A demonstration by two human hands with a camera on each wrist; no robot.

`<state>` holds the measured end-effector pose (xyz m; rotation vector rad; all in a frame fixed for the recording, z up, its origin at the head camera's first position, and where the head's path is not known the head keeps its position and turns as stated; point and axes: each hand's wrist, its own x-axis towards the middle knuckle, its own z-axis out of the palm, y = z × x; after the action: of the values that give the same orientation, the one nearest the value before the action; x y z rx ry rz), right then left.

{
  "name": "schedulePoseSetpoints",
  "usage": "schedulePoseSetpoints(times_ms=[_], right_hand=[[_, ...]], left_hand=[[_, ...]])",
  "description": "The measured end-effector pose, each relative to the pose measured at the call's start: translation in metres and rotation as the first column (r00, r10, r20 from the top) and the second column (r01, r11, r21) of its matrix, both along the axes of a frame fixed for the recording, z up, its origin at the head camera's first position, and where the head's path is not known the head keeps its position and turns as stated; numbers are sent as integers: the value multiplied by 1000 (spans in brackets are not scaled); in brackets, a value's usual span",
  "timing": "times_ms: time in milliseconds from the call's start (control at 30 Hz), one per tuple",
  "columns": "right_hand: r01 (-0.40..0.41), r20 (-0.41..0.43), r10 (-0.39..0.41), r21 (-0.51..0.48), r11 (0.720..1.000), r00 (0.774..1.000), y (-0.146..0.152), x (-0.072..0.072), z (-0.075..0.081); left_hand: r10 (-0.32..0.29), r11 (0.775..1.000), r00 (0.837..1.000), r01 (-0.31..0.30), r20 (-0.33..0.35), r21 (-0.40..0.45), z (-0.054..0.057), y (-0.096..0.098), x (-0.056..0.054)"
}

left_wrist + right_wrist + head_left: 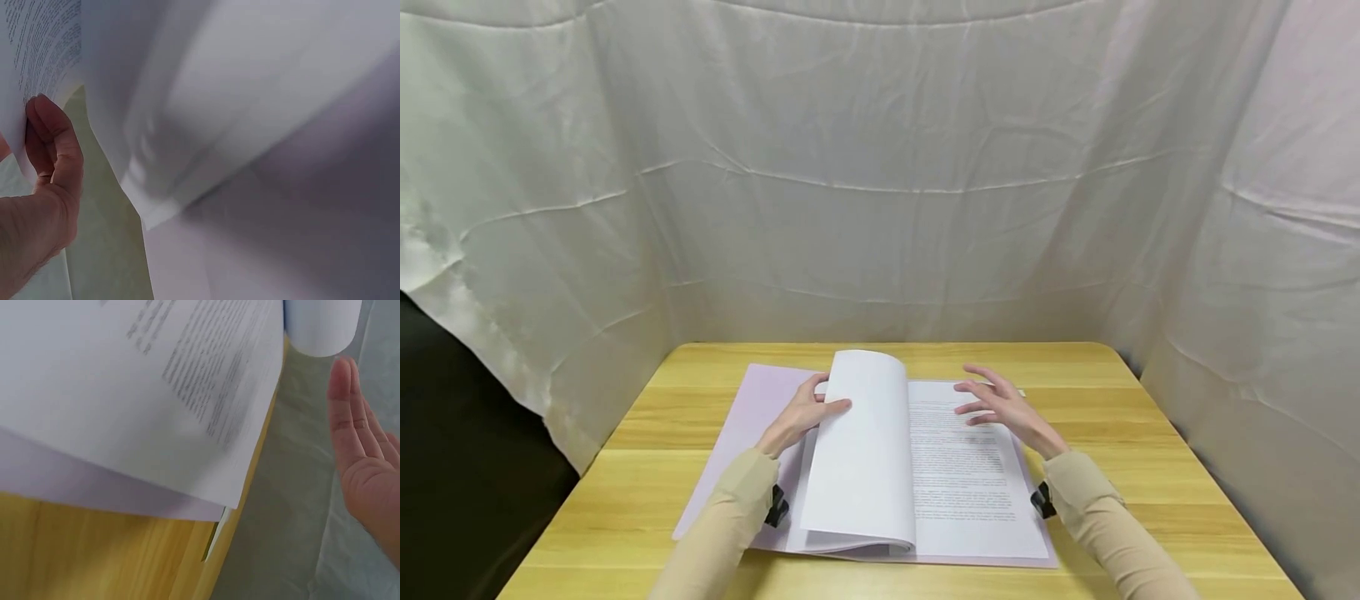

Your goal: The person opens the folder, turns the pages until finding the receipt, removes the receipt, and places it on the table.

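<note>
A lilac folder (767, 392) lies spread on the table, holding white printed sheets. My left hand (801, 417) pinches a turned sheet (867, 450) at its left edge, thumb on top and fingers behind. That sheet curves up and over the folder's middle, its blank side facing me. In the left wrist view, the fingers of the left hand (56, 140) grip paper with rows of print. Over the right-hand printed page (962, 467) hovers my right hand (1011, 412), fingers spread and holding nothing. The right wrist view shows this hand (362, 437) near the curved paper's edge.
The wooden table (1150, 475) extends around the folder on all sides. Pale grey curtains (880, 208) hang behind and at both sides. A dark area (467, 467) borders the table at left. A thin pale-and-dark object (217, 534) pokes out by the folder's corner.
</note>
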<state>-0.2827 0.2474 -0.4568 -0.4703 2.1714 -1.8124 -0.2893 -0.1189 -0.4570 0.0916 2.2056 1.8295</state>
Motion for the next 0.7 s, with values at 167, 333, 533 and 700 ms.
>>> schedulePoseSetpoints(times_ms=[167,333,533,700], right_hand=[[41,-15,-40,65,997,999,5,-4,-4],[95,-45,-90,122,988,995,9,-7,-11],[128,-96,-111,193,973,989,15,-12,-19],[146,-95,-125,261,954,988,20,-14,-23]], left_hand=[[13,994,1000,-15,-20,-106,0,-9,0],[0,988,999,-7,-43,-156,-3,-19,1],[-16,970,997,-5,-81,-244,-9,-24,3],[-15,925,994,-29,-112,-378,-12,-26,3]])
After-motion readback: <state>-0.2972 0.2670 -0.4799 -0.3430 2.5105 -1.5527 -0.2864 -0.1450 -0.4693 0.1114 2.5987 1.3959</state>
